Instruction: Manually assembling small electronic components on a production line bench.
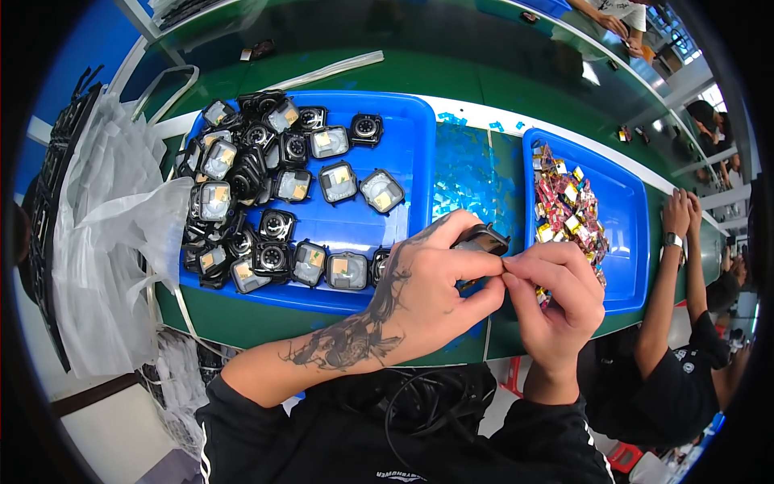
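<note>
Left hand: the left hand [442,278] is reaching over the gap between trays, its fingers clamping on a dark, glossy, rounded black case [482,239].
Right hand: the right hand [560,294] is meeting it from the other side, thumb and index fingertips pressing together, touching or almost touching the left fingertips; whatever they may be pinching is looking too small to tell.
Case in hand: it is sitting tilted above the desk, between the two trays, partly hiding behind the left fingers.
Left tray: a wide blue plastic tray [403,161] is holding many black square watch cases [294,185], piling up at its left and spreading out singly toward the right; some are showing round dark discs, others grey faces with tan patches.
Right tray: a smaller blue plastic tray [625,242] is holding a heap of small pink, yellow and white pieces [568,202], lying along its left side; the right hand is covering part of it.
Between trays: small translucent blue film pieces [468,173] are scattering over the green desk [451,68].
Far left: a crumpled translucent white plastic sheet [105,242] is hanging beside the left tray, overlapping its edge.
Right edge: a co-worker in a black shirt [665,387] is working at the same desk.
</note>
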The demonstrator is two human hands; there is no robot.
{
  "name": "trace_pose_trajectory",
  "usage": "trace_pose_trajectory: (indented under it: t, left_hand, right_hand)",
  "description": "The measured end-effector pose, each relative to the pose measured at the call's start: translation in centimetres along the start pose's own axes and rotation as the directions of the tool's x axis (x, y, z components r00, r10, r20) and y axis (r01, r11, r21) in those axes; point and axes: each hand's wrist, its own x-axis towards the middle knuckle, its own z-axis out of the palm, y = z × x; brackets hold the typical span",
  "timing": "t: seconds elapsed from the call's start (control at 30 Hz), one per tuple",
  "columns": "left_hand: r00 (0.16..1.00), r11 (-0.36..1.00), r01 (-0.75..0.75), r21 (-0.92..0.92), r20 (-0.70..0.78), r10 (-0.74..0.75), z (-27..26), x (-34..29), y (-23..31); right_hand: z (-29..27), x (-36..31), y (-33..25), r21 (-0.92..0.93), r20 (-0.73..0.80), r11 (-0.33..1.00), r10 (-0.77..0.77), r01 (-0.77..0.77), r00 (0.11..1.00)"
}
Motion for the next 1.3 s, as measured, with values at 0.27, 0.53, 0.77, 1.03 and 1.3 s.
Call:
trace_pose_trajectory:
  t: [0.27, 0.53, 0.77, 1.03, 1.3]
  left_hand:
    - [0.996, 0.992, -0.084, 0.095, -0.01, 0.085, 0.1, -0.3, -0.2]
    - [0.996, 0.991, -0.089, 0.102, 0.011, 0.088, 0.0, -0.5, 0.0]
    - [0.997, 0.996, -0.079, 0.032, 0.002, 0.079, 0.3, -0.4, 0.0]
    - [0.995, 0.993, -0.096, 0.066, 0.018, 0.095, 0.3, -0.6, -0.2]
    - [0.989, 0.972, -0.138, 0.188, -0.019, 0.144, 0.3, -0.6, 0.4]
  right_hand:
    - [0.0, 0.0, 0.5, 0.149, 0.017, 0.986, 0.074, -0.076, 0.997]
    - [-0.3, -0.4, 0.3, 0.183, 0.029, 0.976, 0.119, -0.122, 0.993]
    - [-0.1, -0.6, 0.4, 0.167, -0.014, 0.98, 0.107, -0.104, 0.994]
    - [-0.2, -0.6, 0.2, 0.295, 0.008, 0.933, 0.213, -0.206, 0.977]
    - [-0.7, -1.0, 0.2, 0.277, 0.02, 0.939, 0.207, -0.205, 0.978]
